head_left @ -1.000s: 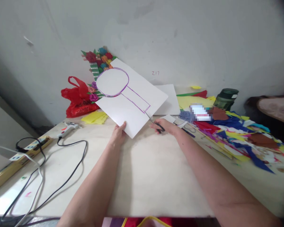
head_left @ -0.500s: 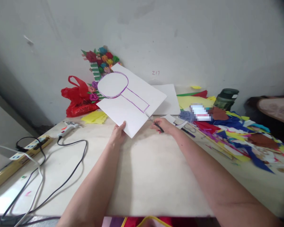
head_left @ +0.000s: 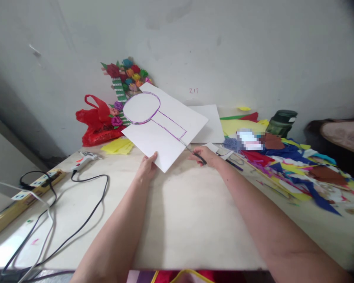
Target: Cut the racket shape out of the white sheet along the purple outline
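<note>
A white sheet of card (head_left: 171,106), drawn with a purple rounded shape and a long narrow strip joined to it, is held up tilted above the table. My left hand (head_left: 148,167) pinches its lower edge, thumb on top and the fingers hidden behind. My right hand (head_left: 205,156) is closed around the dark handles of a pair of scissors (head_left: 199,157). The scissors' blades meet the card's lower right edge, near the end of the drawn strip. How far the blades are apart is too small to tell.
Paper flowers (head_left: 132,76) and a red plastic bag (head_left: 96,122) stand at the back left. Power strips (head_left: 38,182) with cables lie left. Coloured scraps (head_left: 309,173), a blurred phone (head_left: 249,140) and a dark green bottle (head_left: 281,122) are on the right. Another white sheet (head_left: 209,125) leans behind.
The card has dipped very slightly at its upper left. The scissors' handles and my right hand have shifted a little to the right. My left hand keeps its hold.
</note>
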